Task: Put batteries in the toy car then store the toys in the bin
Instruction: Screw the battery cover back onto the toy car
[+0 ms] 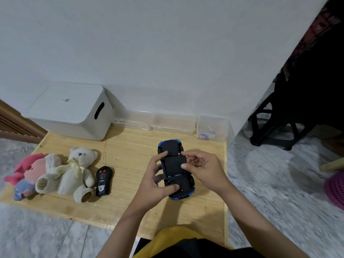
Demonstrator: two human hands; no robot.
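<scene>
A blue toy car (174, 163) lies upside down with its black underside facing me, over the low wooden table (130, 151). My left hand (155, 180) grips its left side and rear, thumb on the underside near the back. My right hand (202, 169) holds the right side, thumb pressing on the middle panel. A black remote control (103, 181) lies left of the car. A cream teddy bear (74, 170) and a pink and blue plush doll (28, 174) lie at the table's left. The white lidded bin (70, 110) stands at the back left. No batteries show.
Clear plastic containers (173, 121) line the wall behind the car; the rightmost one (212, 130) holds small items. A black stand (279, 118) is at the right, a pink basket (335, 189) at the far right edge. Marble floor surrounds the table.
</scene>
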